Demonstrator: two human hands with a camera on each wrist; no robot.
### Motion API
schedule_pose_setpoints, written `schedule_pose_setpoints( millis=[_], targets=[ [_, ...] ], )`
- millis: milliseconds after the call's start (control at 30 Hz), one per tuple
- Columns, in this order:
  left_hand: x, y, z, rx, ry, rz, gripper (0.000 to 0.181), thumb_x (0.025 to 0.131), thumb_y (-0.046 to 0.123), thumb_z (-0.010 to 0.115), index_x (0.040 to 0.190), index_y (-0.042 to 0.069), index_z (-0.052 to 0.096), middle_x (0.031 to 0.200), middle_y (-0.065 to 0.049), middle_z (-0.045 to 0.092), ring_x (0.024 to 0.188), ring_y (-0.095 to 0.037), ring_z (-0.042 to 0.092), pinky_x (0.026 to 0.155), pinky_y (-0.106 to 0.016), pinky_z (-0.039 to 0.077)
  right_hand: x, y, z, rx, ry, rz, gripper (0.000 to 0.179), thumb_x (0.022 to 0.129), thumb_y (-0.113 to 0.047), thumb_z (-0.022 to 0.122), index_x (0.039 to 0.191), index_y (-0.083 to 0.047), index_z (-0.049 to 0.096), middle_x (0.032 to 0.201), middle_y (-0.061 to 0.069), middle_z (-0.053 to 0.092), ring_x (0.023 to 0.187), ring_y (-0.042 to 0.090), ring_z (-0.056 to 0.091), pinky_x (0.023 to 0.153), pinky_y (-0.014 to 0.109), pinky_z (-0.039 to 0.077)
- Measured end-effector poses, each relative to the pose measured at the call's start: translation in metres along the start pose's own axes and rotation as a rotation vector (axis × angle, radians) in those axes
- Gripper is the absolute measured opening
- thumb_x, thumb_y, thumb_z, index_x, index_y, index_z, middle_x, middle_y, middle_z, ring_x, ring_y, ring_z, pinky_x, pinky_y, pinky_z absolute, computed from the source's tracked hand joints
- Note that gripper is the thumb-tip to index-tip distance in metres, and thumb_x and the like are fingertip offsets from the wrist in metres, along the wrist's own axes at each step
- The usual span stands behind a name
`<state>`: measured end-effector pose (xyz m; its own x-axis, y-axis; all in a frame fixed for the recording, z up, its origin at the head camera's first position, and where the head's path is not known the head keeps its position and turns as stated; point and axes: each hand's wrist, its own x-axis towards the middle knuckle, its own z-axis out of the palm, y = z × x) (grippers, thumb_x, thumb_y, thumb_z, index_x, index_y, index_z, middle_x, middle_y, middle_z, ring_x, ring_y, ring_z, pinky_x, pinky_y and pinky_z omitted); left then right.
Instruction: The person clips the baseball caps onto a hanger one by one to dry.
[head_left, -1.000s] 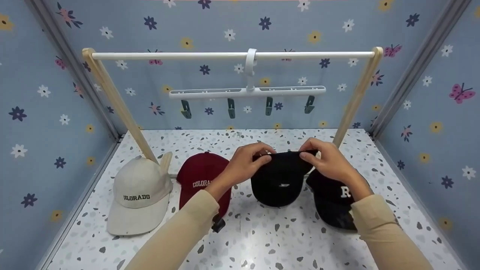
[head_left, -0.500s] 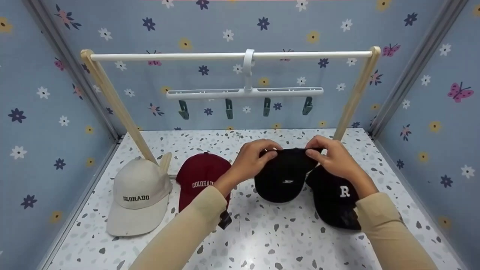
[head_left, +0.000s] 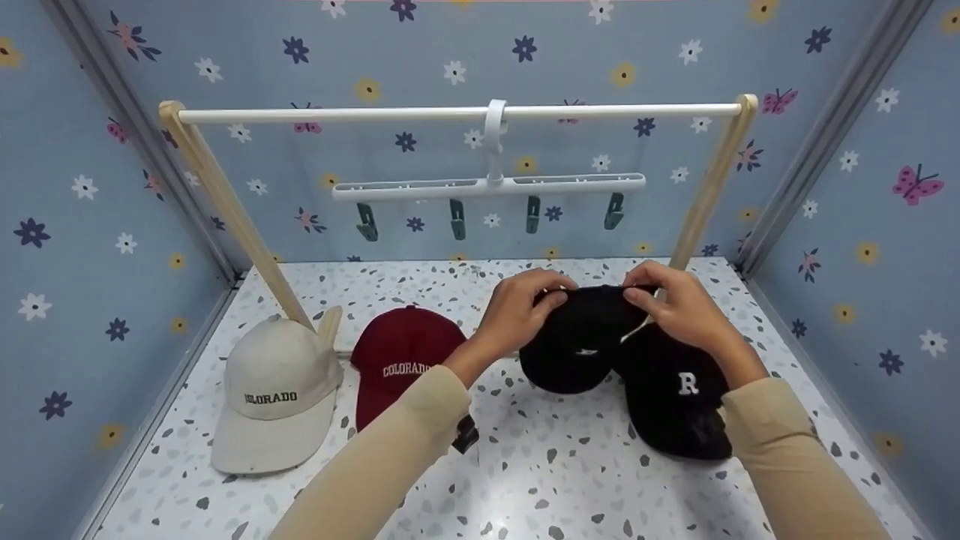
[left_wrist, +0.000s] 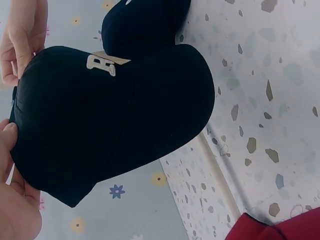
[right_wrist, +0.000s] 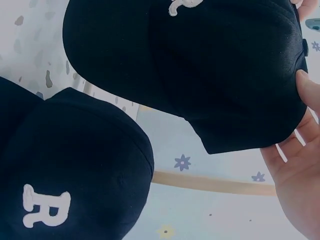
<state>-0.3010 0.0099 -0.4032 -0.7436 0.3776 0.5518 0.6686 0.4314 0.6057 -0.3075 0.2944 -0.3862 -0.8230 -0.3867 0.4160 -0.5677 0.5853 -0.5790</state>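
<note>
A black baseball cap [head_left: 574, 330] with a small white letter on its front hangs brim down between both hands, raised over the tabletop. My left hand [head_left: 517, 311] pinches the top of its crown on the left, thumb in front. On the right, my right hand [head_left: 686, 311] pinches the same crown edge. The left wrist view shows the cap's brim [left_wrist: 170, 95] pointing away from the fingers. Just below the right hand lies a second black cap [head_left: 667, 386] with a white R, partly overlapped by the held one in the head view.
A maroon cap [head_left: 405, 341] and a beige cap [head_left: 274, 367], both lettered COLORADO, lie to the left. Behind stands a wooden rack with a white rod [head_left: 337, 115]. From it hangs a white hanger [head_left: 420, 187] with several dark green clips [head_left: 457, 219].
Both hands have moved up, back and a little right in the head view, carrying the black cap with them. Their grip on the crown looks the same.
</note>
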Motion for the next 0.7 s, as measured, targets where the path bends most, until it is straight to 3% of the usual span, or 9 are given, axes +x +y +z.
schedule_pose_setpoints(
  millis=[267,433,700],
  targets=[
    [0.012,0.004,0.004,0.008,0.027,0.001,0.016,0.105,0.014,0.069,0.116,0.017,0.08,0.115,0.003,0.078,0.11,-0.012,0.071,0.101,-0.03,0.053,0.002,0.0,-0.008,-0.02,0.007,0.033,0.007,0.104,-0.01,0.07,0.109,-0.007,0.073,0.1,0.003,0.076,0.095,0.016,0.066,0.091,0.025,0.048],
    [0.021,0.007,0.005,0.02,0.039,0.015,0.015,0.105,0.015,0.069,0.114,0.018,0.081,0.113,0.005,0.077,0.11,-0.01,0.07,0.101,-0.028,0.052,0.003,-0.003,-0.014,-0.028,0.013,0.028,0.008,0.104,-0.011,0.069,0.11,-0.007,0.073,0.1,0.004,0.076,0.093,0.017,0.067,0.085,0.02,0.048],
    [0.035,0.01,0.006,0.05,0.037,0.015,0.015,0.104,0.016,0.071,0.113,0.019,0.082,0.112,0.006,0.078,0.109,-0.01,0.071,0.1,-0.026,0.052,0.006,-0.01,-0.026,-0.076,-0.002,0.046,0.008,0.104,-0.011,0.07,0.111,-0.009,0.074,0.093,0.004,0.074,0.086,0.018,0.066,0.079,0.022,0.047]
  ],
)
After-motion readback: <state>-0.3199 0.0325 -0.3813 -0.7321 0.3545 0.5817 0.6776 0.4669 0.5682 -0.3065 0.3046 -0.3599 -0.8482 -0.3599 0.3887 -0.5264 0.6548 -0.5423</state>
